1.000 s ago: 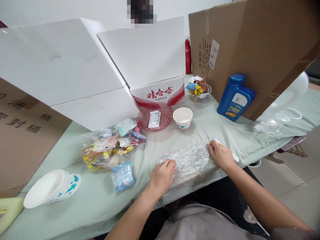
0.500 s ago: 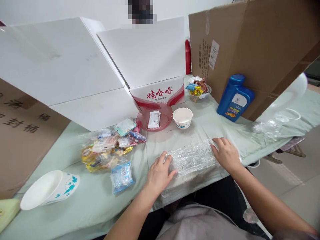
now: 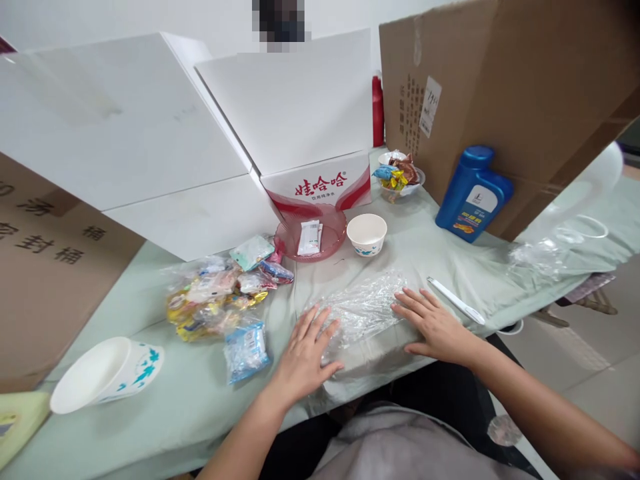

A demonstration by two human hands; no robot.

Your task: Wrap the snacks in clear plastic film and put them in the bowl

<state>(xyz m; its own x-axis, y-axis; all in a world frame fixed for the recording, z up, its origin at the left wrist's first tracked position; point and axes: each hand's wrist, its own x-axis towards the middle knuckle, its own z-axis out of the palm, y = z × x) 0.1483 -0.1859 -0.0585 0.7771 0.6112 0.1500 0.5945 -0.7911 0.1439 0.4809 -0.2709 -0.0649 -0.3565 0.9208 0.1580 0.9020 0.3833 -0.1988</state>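
A crumpled sheet of clear plastic wrap (image 3: 363, 307) lies on the cloth-covered table in front of me. My left hand (image 3: 307, 353) rests on its left end, palm down with fingers spread. Across from it, my right hand (image 3: 437, 327) is flat at the right end, its fingertips on the plastic edge. Just beyond the right hand lies a slim white utility knife (image 3: 456, 300). Behind the plastic stands a white paper bowl with blue leaves (image 3: 367, 235), and beside that a pink glass dish (image 3: 327, 250) with white sachets (image 3: 310, 238) in it.
To the left lie a pile of wrapped snacks (image 3: 215, 293), a blue packet (image 3: 247, 353) and a tipped paper tub (image 3: 110, 373). A blue bottle (image 3: 473, 193), a bowl of candies (image 3: 397, 177) and a cardboard box (image 3: 480, 100) stand right. White boxes (image 3: 290, 107) line the back.
Both hands have slid left along with the plastic, and their fingers are flatter and more spread. The white knife, earlier hidden by the right hand, now shows.
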